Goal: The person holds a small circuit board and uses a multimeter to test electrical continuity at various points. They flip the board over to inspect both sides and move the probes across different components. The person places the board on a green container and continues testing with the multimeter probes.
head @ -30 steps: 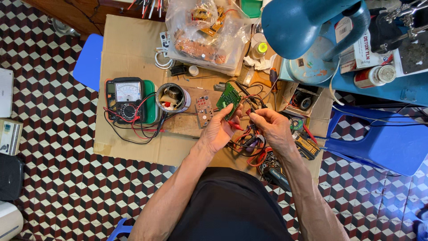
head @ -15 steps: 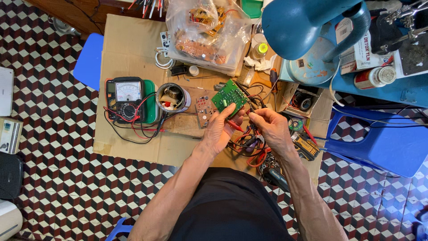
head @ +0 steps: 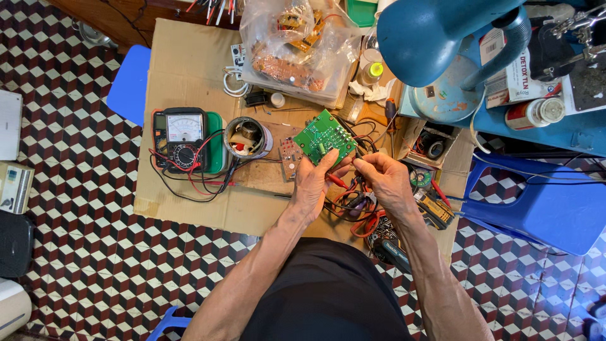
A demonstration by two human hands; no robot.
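Checkered floor tiles (head: 76,240) in dark red, black and white fill the left and bottom of the frame, seen from above, with a flat sheet of brown cardboard (head: 189,76) laid over them as a work surface. At the upper left edge of the cardboard, a blue plastic stool (head: 129,82) pokes out from under it. Left of centre lies a black analogue multimeter with a white dial (head: 180,136), resting against a green case, its red and black leads looping across the cardboard. Just to its right stands a small open round metal tin (head: 247,136). Above centre sits a clear plastic bag stuffed with brown circuit boards (head: 297,50). At centre, the left hand (head: 315,183) pinches the lower edge of a green square circuit board (head: 324,136) between thumb and fingers, holding it tilted above the cardboard. Beside it, the right hand (head: 385,180) has its fingertips pressed together close to the board's lower right corner; what they pinch is too small to tell. Below both hands lies a tangle of red and black wires (head: 353,211). At the upper right, a blue metal desk lamp (head: 435,38) hangs over the scene, and a second blue plastic stool (head: 543,202) stands at the right edge.
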